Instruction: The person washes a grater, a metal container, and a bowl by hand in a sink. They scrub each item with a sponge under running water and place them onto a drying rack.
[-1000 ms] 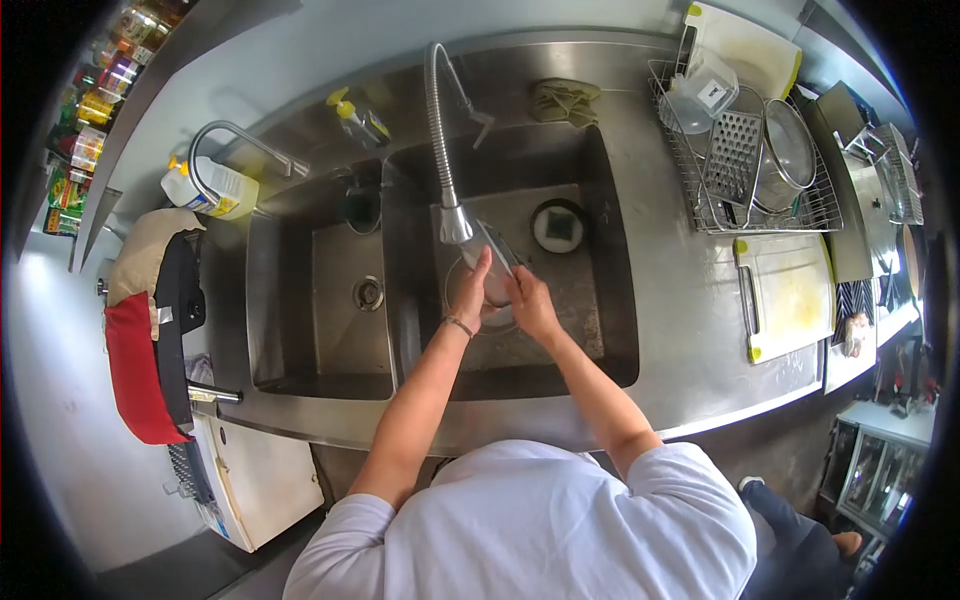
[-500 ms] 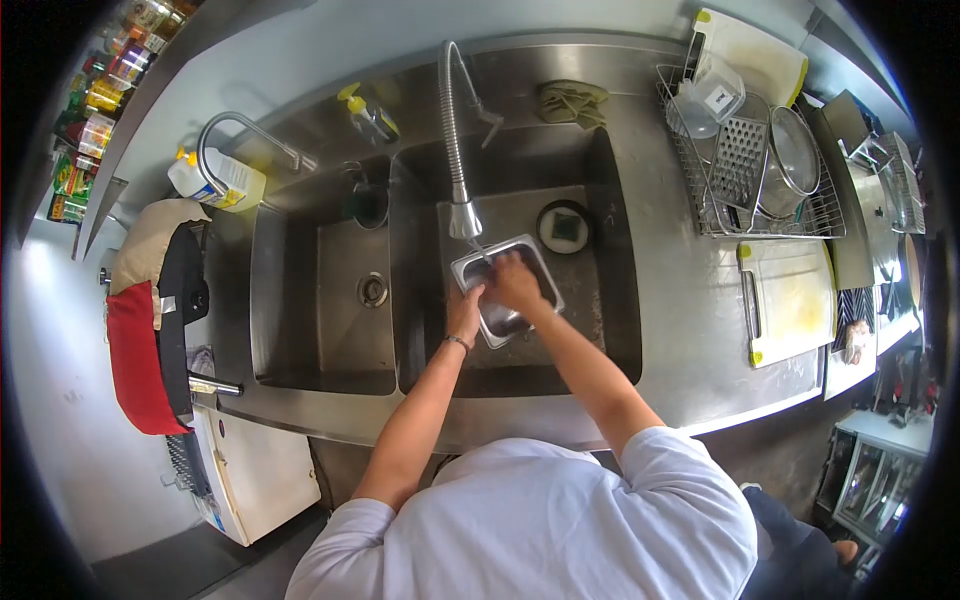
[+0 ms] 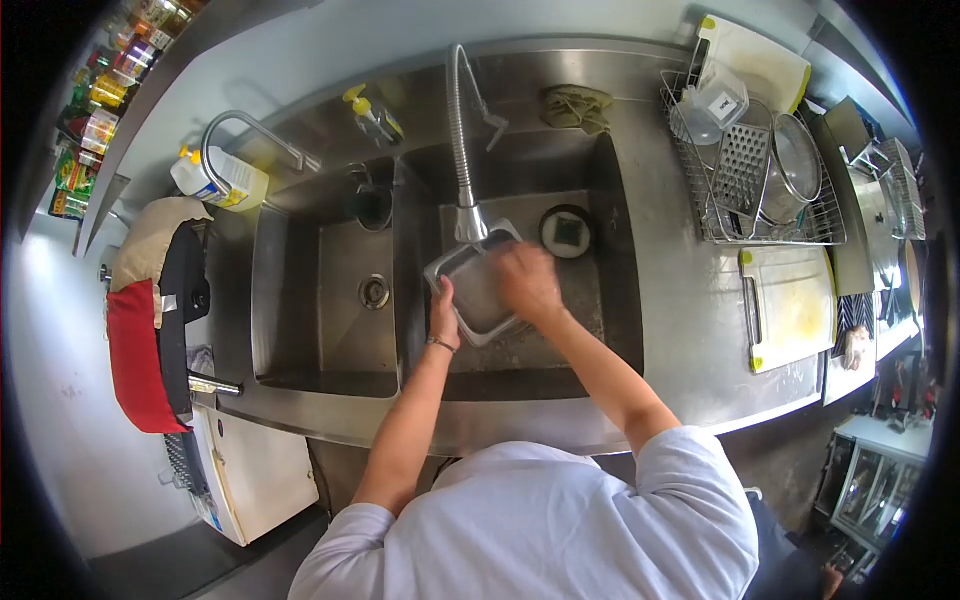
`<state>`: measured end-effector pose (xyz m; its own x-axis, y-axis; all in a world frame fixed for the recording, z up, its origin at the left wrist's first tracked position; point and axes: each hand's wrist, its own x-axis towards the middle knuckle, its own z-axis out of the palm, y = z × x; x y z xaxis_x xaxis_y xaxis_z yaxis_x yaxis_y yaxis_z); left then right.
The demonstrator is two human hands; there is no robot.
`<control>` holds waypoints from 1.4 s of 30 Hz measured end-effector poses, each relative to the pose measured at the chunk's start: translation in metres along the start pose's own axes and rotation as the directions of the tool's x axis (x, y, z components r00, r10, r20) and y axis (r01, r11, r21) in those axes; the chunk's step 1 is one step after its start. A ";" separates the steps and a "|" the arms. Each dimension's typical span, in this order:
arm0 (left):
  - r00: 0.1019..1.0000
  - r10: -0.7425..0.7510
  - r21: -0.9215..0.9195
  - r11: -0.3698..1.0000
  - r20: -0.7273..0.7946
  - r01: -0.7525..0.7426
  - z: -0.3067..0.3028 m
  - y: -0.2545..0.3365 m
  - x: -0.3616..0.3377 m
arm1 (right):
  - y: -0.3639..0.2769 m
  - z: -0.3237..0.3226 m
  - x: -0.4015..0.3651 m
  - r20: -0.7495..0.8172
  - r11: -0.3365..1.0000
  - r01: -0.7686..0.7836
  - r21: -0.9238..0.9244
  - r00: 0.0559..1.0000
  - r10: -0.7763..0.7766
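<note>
A rectangular metal pan (image 3: pixel 470 285) is tilted in the right sink basin (image 3: pixel 590 340), under the spray faucet (image 3: pixel 469 222). My left hand (image 3: pixel 444 312) grips the pan's left edge, with the thumb up along the rim. My right hand (image 3: pixel 528 283) is at the pan's right side, smeared by motion; its fingers cannot be made out. Behind and to the right of it, a round dish (image 3: pixel 565 231) with a dark green pad lies on the basin floor.
The left basin (image 3: pixel 345 340) has a drain and a dark container at its back. Soap bottles (image 3: pixel 375 118), a folded cloth (image 3: pixel 577 108), a dish rack (image 3: pixel 765 230) with a grater, and a cutting board (image 3: pixel 790 305) surround the sinks. Part of another person shows at lower right.
The pan has shifted left and turned, and my left hand has moved left with it. My right hand has moved slightly right, toward the pan's right side.
</note>
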<state>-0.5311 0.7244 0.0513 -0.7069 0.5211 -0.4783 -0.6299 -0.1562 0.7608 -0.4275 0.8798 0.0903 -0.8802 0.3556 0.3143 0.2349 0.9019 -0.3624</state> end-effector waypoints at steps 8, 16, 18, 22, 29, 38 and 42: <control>0.552 0.330 0.544 0.124 0.766 -0.830 0.116 0.057 -0.018 | 0.072 0.111 -0.058 0.457 -0.024 -0.516 0.856 0.735 0.501; 0.831 0.352 0.481 0.690 0.430 -0.541 0.081 0.044 0.020 | 0.056 0.046 -0.036 0.505 -0.077 -0.579 0.812 0.630 0.591; 0.856 0.328 0.660 0.545 0.399 -0.516 0.065 0.032 0.008 | 0.056 0.042 -0.030 0.429 0.187 -0.709 0.680 0.592 0.683; 0.964 0.238 0.664 0.702 0.123 -0.258 0.037 0.004 -0.001 | 0.017 -0.006 -0.014 -0.132 0.716 -0.594 0.367 0.728 0.672; 0.981 0.186 0.853 0.501 0.060 -0.147 0.026 -0.017 -0.015 | -0.027 0.006 0.005 0.103 0.954 -0.165 0.249 0.984 0.143; 0.885 0.437 0.621 0.651 0.163 -0.436 0.022 0.029 -0.017 | -0.039 0.020 0.023 -0.044 0.943 -0.299 0.145 0.950 0.308; 0.860 0.466 0.533 0.683 0.208 -0.499 0.025 0.032 -0.016 | -0.034 0.012 0.004 0.307 0.952 0.072 0.298 0.937 -0.167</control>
<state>-0.5317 0.7318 0.0938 -0.8344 0.5501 0.0343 0.0941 0.0808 0.9923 -0.4437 0.8478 0.0937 -0.9905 0.1076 0.0858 0.0375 0.8112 -0.5836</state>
